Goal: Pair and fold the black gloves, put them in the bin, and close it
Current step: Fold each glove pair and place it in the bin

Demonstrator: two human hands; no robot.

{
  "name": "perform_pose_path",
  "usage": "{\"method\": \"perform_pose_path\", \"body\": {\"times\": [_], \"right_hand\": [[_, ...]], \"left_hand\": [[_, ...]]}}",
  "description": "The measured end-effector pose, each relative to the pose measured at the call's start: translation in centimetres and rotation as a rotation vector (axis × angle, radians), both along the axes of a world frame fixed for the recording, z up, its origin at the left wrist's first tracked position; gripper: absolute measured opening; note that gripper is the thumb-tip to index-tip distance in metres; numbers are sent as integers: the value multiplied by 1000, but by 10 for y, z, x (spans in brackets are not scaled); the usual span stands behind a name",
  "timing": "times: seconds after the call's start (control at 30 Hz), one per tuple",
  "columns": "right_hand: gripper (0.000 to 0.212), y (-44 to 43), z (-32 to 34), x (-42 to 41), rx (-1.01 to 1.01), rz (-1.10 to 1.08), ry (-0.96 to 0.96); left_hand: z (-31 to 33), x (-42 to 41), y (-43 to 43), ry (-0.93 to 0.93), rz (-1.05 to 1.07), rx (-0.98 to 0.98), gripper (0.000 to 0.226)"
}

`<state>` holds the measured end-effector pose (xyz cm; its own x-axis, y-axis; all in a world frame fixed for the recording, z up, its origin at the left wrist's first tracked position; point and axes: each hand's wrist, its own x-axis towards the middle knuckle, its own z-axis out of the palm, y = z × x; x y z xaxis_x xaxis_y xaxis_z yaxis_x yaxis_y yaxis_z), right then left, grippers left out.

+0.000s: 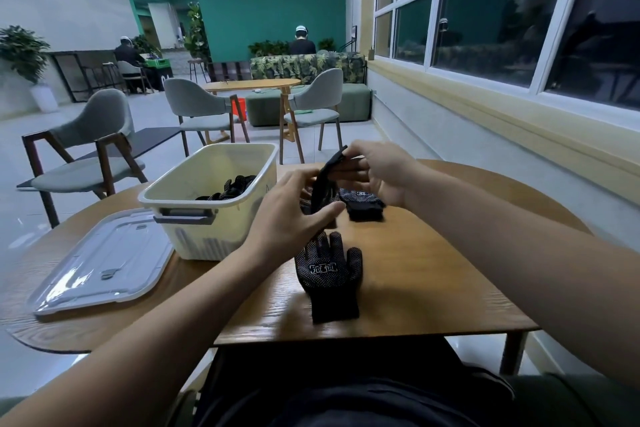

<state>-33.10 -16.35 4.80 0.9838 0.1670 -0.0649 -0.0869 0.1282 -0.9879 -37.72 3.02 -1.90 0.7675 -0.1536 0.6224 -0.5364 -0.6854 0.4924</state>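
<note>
From the head camera both of the person's bare hands are raised over the wooden table [433, 274] and work on one black glove, the held glove [323, 184], which hangs upright between them. The right hand [379, 173] has its fingers curled and pinches the top edge of this glove at the fingertips. The left hand [289, 210], just below and to the left of the right one, is half open, with its thumb laid across the glove's lower end and its fingers spread behind. It seems to nip the fabric between thumb and fingers, though the glove hides the contact itself. A second single glove, the flat glove [329, 276], lies palm up on the table just on the near side of the left hand, under its wrist, with dotted grip and a white printed mark showing. One folded bundle [363, 206] of black glove fabric sits on the table directly beneath the right hand, close to the left thumb tip; how many gloves it holds cannot be counted. One cream bin [211, 218] stands open just left of the left hand, close beside its knuckles, and a dark heap, the gloves in the bin [232, 189], shows at the far side of its interior, their number unclear. One clear lid [104, 263] lies flat on the table further to the left of the left forearm, beside the bin and apart from both hands.
</note>
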Motion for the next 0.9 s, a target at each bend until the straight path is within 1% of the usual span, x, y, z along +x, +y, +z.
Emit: {"method": "perform_pose_path", "body": {"times": [0.07, 0.13, 0.23, 0.3, 0.4, 0.5, 0.57, 0.67, 0.7, 0.8, 0.9], "right_hand": [[18, 6, -3, -5, 46, 43, 12], [17, 10, -5, -10, 57, 83, 18], [13, 12, -11, -16, 4, 127, 7], [15, 11, -16, -21, 13, 129, -5], [29, 7, -24, -28, 49, 125, 1], [48, 4, -34, -35, 63, 132, 58], [64, 4, -43, -40, 65, 172, 112], [95, 7, -58, -45, 81, 289, 193], [100, 8, -62, -45, 96, 316, 211], [106, 11, -69, -43, 152, 349, 249], [101, 13, -72, -36, 225, 341, 284]], "left_hand": [[8, 3, 0, -29, -4, -17, 58], [14, 6, 0, -77, -3, -59, 47], [23, 8, 0, -156, -19, -93, 25], [26, 8, 0, -150, -36, -114, 19], [26, 8, -1, -141, -34, -91, 15], [26, 8, -1, -127, -40, -52, 14], [26, 8, -1, -116, -41, -52, 12], [30, 6, -4, -126, -59, -57, 12], [31, 5, -5, -135, -66, -48, 12], [32, 1, -5, -179, -72, 0, 13], [29, -8, -4, -233, -104, 69, 13]]}}
